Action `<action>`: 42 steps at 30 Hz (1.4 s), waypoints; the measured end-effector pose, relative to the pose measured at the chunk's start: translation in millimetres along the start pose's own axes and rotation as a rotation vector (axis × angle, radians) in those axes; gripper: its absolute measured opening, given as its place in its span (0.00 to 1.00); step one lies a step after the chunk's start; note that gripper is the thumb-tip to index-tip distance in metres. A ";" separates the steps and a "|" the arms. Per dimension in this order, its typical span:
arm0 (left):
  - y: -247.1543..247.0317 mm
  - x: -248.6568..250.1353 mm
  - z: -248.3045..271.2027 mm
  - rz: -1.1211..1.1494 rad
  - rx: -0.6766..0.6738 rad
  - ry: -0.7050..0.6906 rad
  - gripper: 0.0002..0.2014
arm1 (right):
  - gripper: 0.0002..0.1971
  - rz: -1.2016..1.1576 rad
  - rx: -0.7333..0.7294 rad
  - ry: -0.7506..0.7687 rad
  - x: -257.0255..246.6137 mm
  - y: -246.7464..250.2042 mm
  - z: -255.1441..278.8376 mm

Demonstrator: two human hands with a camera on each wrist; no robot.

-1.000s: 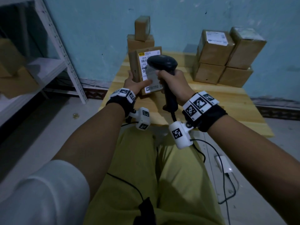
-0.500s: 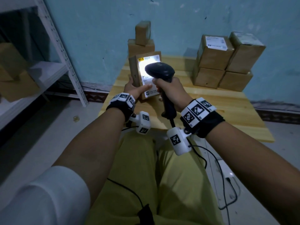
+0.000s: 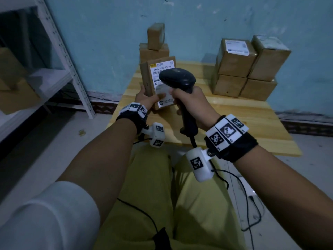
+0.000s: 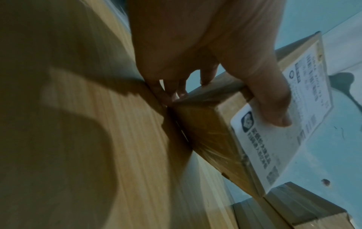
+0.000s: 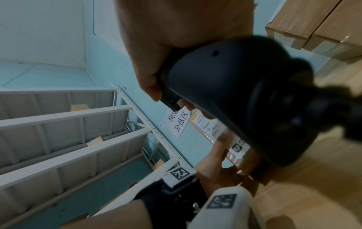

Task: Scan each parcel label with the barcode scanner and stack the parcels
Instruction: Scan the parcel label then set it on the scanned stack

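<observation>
My left hand (image 3: 147, 99) holds a brown parcel (image 3: 146, 76) upright on its end at the near left of the wooden table (image 3: 252, 121), thumb on its white label (image 3: 163, 67) and fingers behind it. In the left wrist view the thumb (image 4: 268, 99) lies across the label (image 4: 282, 131) of that parcel (image 4: 207, 124). My right hand (image 3: 192, 103) grips the handle of the black barcode scanner (image 3: 177, 79), whose head points at the label from close by. The right wrist view shows the scanner (image 5: 235, 96) filling the frame with the label (image 5: 207, 125) behind it.
Two stacked parcels (image 3: 155, 44) stand behind the held one at the wall. Several more boxes (image 3: 246, 67) are stacked at the table's back right. A grey metal shelf (image 3: 59, 56) stands to the left. Cables (image 3: 248, 210) trail on the floor by my right knee.
The bright scan light that lit the label half a second ago is off now. Both hands and the parcel have barely shifted.
</observation>
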State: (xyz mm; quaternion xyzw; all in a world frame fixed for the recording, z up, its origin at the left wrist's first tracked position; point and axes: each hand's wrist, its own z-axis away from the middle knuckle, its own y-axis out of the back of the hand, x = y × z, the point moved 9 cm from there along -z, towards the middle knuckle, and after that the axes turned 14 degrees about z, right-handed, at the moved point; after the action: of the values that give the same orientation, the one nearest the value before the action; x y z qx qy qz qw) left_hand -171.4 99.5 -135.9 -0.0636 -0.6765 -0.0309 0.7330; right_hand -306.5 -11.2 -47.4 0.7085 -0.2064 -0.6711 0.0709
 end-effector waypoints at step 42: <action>-3.9 7.8 10.3 -0.023 -0.029 0.013 0.40 | 0.08 -0.035 0.000 -0.008 2.4 5.0 21.8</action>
State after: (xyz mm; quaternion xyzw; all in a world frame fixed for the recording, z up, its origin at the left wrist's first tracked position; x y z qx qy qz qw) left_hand -181.4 97.3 -127.1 -0.0662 -0.6718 -0.0494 0.7361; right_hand -328.8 -12.8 -49.7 0.7092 -0.1940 -0.6753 0.0583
